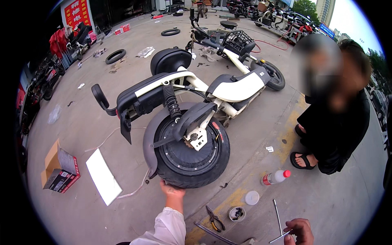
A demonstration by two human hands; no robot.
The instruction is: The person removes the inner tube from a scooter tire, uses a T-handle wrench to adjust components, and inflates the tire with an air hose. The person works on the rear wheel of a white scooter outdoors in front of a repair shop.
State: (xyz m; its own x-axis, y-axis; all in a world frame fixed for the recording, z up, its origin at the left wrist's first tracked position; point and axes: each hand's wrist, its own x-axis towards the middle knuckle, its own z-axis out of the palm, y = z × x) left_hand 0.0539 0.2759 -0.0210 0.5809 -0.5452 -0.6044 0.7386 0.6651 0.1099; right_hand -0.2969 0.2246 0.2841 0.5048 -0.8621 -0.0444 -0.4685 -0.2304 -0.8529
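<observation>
A white and black electric scooter (237, 90) lies tilted on the pavement, its rear wheel (183, 155) nearest me. My left hand (173, 192) grips that tyre from underneath, fingertips hidden. At the lower right, my right hand (298, 232) has curled fingers around a slim T-shaped metal wrench (277, 210). Between my hands lie pliers (215, 218), a length of tubing (208, 230), a small tub of dark parts (236, 213), a round translucent lid (252, 197) and a red-capped plastic bottle (273, 177).
A blurred-faced person (339, 130) in dark clothes and sandals crouches close at right, possibly with another behind. An open box (61, 171) and white panel (103, 176) lie left. Loose tyres (115, 56), a red hose (273, 44) and parked scooters (281, 26) occupy the background.
</observation>
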